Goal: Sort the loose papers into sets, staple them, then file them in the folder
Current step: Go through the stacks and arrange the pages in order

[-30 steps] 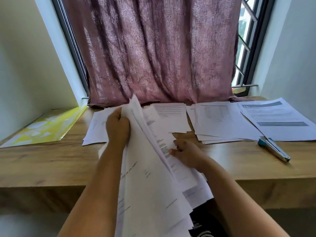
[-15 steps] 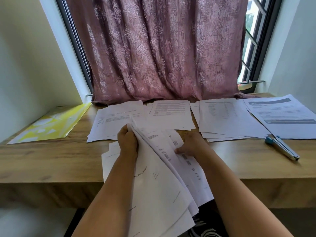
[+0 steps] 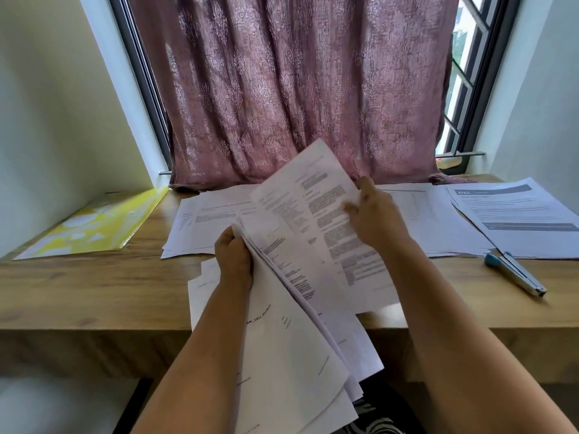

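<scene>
Mid-sort at a wooden tabletop under a mauve curtain. Left hand clamped around the top edge of a fanned bundle of loose papers, lower ends drooping past the tabletop's front edge toward the lap. Right hand lifting a single printed sheet clear of the bundle, fingers pinching its right margin. Sorted piles flat near the curtain, more sets to the right (stapler just in front, not yet in use). Yellow folder well apart at far left. Likely handling: thin, limp, slippery stock, prone to sliding out of the fan; best gripped firmly along one edge, single sheets peeled off by a margin or corner.
</scene>
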Demonstrator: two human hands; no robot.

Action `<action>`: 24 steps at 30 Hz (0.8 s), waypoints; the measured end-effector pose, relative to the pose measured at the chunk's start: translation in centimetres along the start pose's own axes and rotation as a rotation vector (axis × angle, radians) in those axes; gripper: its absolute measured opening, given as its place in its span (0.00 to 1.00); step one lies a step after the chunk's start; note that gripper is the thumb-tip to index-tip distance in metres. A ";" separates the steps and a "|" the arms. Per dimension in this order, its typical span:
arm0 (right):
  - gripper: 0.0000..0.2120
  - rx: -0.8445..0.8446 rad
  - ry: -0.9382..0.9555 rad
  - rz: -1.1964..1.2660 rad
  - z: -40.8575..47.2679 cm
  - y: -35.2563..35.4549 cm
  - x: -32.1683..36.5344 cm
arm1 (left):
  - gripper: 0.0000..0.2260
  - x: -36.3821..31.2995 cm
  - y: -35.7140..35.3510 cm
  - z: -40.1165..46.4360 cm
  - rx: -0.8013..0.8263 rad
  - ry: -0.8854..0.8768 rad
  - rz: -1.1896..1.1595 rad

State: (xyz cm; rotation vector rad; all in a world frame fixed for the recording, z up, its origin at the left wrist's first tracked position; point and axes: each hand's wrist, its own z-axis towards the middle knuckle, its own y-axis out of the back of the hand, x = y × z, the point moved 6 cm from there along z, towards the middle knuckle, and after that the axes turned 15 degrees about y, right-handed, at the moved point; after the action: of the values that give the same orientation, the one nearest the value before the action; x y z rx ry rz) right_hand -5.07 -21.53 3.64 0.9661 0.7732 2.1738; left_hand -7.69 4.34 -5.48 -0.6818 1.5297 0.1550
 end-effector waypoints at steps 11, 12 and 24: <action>0.08 -0.654 0.056 0.061 3.8 5.9 0.1 | 0.19 0.3 0.9 0.7 0.038 -0.012 -0.100; 0.08 -0.621 0.013 0.098 4.0 5.2 -0.4 | 0.20 0.3 0.9 0.7 0.044 -0.018 -0.104; 0.26 -0.009 0.079 0.403 -5.4 -4.2 -1.2 | 0.30 -6.7 4.2 -1.8 -0.112 -0.311 -0.311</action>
State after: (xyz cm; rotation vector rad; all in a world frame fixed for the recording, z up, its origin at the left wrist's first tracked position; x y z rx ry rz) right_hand -7.45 -21.12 -2.90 1.1139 0.6456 2.5706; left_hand -11.86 8.93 -0.22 -0.9301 1.1092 0.1064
